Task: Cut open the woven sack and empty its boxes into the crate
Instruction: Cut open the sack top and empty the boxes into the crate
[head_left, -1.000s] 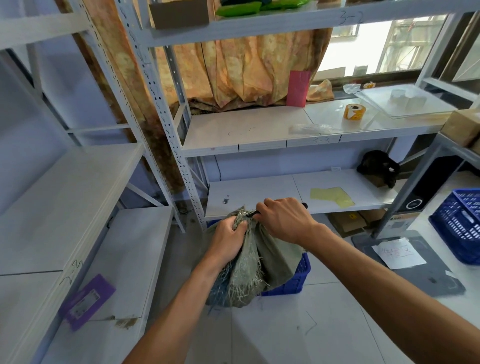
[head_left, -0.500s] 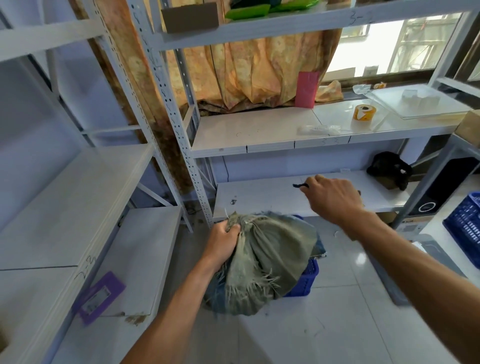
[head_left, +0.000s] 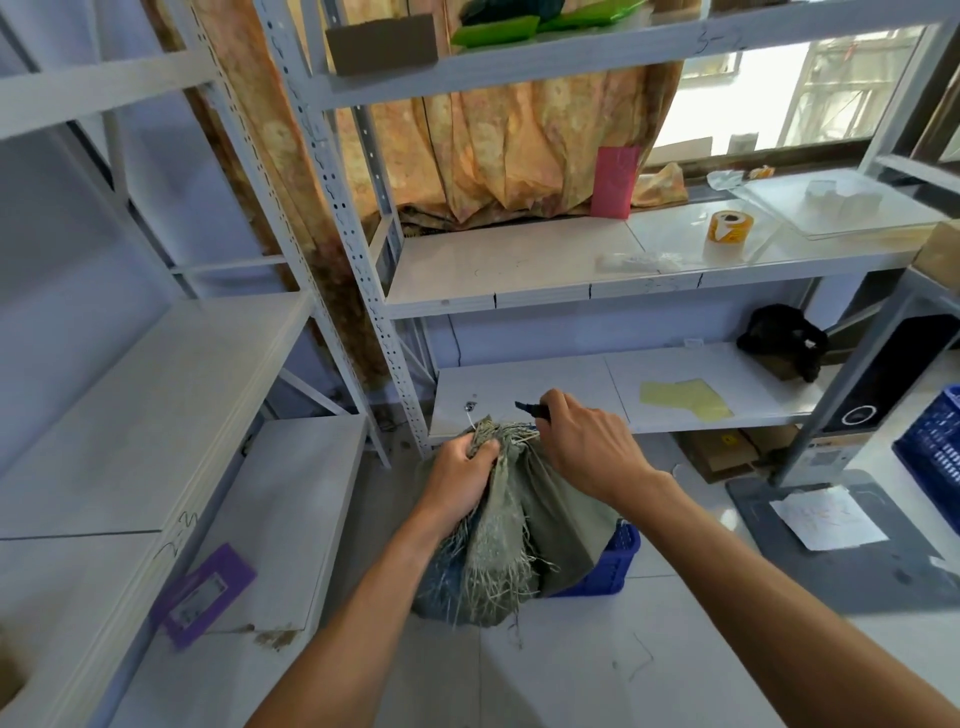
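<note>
Two hands: both working at the sack neck.
L hand (head_left: 457, 478): fingers curled tight round the bunched, frayed neck of the woven sack (head_left: 519, 530), holding it up.
R hand (head_left: 587, 452): fist closed on a dark cutter (head_left: 530, 409), tip poking out just above the neck.
Sack posn: on the floor, draped over the blue crate (head_left: 615, 561); I can't see any boxes.
Step, my read: slicing the neck open.
How I'd do it: neck taut w/ L, short strokes away from L knuckles, cut just under the bunch so the contents drop into the crate.
</note>
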